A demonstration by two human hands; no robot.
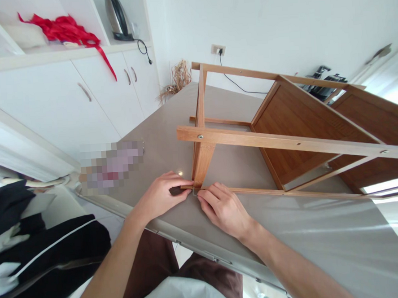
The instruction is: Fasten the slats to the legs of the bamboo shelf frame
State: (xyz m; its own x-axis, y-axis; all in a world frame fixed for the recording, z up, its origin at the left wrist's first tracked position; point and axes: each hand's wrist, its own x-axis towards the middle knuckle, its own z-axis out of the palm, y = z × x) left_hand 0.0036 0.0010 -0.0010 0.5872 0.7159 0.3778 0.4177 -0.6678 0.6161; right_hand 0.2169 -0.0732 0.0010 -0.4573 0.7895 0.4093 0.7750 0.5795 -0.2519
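Observation:
A wooden rack frame (pixel 248 139) lies on its side on the grey table, its rails and panels stretching off to the right. At its near lower corner my left hand (pixel 163 194) pinches the end of the bottom rail (pixel 187 187) between thumb and fingers. Just right of it, my right hand (pixel 224 208) is closed on a small bent metal hex key (pixel 195 193) at the joint with the crosspiece (pixel 203 164). Most of the key is hidden by the fingers. A metal bolt head (pixel 200 137) shows in the upper rail.
A blurred pinkish package (pixel 115 165) lies on the table (pixel 165 146) at left. Dried plants (pixel 180 76) and a black appliance (pixel 326 80) stand at the back. White cabinets hold a kettle (pixel 118 16) and red ribbon (pixel 66 29). Dark cloth (pixel 66 247) lies lower left.

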